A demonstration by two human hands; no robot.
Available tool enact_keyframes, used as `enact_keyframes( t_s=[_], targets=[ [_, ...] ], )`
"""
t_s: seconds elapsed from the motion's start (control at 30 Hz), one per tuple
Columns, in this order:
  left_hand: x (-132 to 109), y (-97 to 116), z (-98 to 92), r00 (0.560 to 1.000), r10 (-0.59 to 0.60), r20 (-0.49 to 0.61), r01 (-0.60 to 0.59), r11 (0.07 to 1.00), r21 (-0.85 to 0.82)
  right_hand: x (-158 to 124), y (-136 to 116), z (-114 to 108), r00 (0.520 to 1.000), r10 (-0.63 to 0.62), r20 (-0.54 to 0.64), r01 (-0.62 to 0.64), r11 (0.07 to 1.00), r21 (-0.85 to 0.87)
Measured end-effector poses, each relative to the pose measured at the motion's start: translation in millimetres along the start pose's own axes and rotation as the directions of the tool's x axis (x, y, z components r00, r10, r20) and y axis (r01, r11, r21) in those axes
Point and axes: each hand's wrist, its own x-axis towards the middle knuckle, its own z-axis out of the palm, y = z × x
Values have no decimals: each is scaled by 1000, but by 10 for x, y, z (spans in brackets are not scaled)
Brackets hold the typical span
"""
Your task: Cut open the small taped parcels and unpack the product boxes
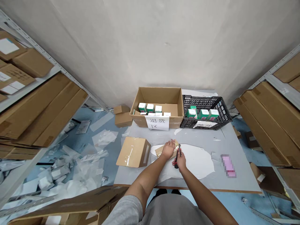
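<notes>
My left hand (pixel 168 150) lies over a small flat brown cardboard package (pixel 158 152), fingers stretched forward across its top and covering much of it. In my right hand (pixel 181 162) is a box cutter (pixel 179 148) with a red and black handle, its upper end angled away from me beside the package's right end. Whether the blade touches the cardboard is too small to tell. Beneath both hands a white sheet (pixel 197 161) is spread on the grey table (pixel 220 137). A closed, taped cardboard box (pixel 131 151) stands to the left of my left hand.
At the table's back, an open carton (pixel 178 122) and a black plastic crate (pixel 225 117) hold several green-and-white boxes. A pixelated pink item (pixel 228 166) lies at right. Shelves with cartons (pixel 264 125) flank the table. Scrap packaging (pixel 82 175) litters the floor at left.
</notes>
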Motion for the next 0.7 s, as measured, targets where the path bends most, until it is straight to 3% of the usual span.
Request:
enact_keyframes(
  t_s=[0.17,0.33,0.5,0.7],
  targets=[
    [21,-7,-24,1000,-18,3,18,999,-42,44,-75,120,998,-22,-55,19,999,-50],
    [29,-12,-20,1000,-16,1,16,999,-49,24,4,102,999,-31,-45,26,991,-129],
    [24,-2,-14,1000,-22,-3,22,999,-34,35,-98,112,997,-48,-56,43,994,-102],
    [70,-38,-152,999,-8,47,10,999,-47,21,-15,65,998,-50,-45,46,994,-99]
  ],
)
